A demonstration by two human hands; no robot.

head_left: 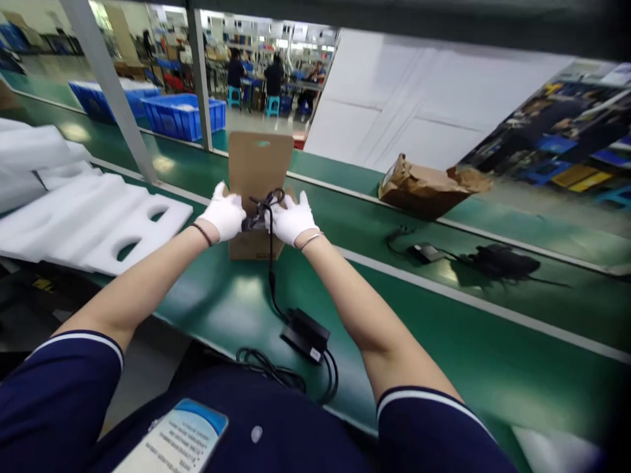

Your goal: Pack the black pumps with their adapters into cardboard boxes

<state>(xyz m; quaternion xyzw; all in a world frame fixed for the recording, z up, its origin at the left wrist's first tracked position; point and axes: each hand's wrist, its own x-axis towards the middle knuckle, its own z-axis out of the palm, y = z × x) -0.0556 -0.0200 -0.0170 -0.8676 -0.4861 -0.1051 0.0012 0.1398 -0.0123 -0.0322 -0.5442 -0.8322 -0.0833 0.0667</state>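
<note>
An open brown cardboard box (259, 161) stands on the green conveyor, its lid upright at the back. My left hand (224, 213), in a white glove, is closed at the box's left side, fingertips partly hidden. My right hand (292, 218), also gloved, is closed around a coiled black cable (277, 196) at the box's right side. Between the hands, a dark item (254, 223) sits in the box, mostly covered. From there the cable hangs over the front to a black power adapter (306, 334) lying on the belt. Another black cord (271, 368) lies coiled near my body.
White foam inserts (98, 213) are piled at left. Blue bins (185, 117) stand beyond a grey post (111, 92). Across the rail lie a crumpled brown paper bag (426, 187) and another black adapter with cables (497, 261). People sit working in the background.
</note>
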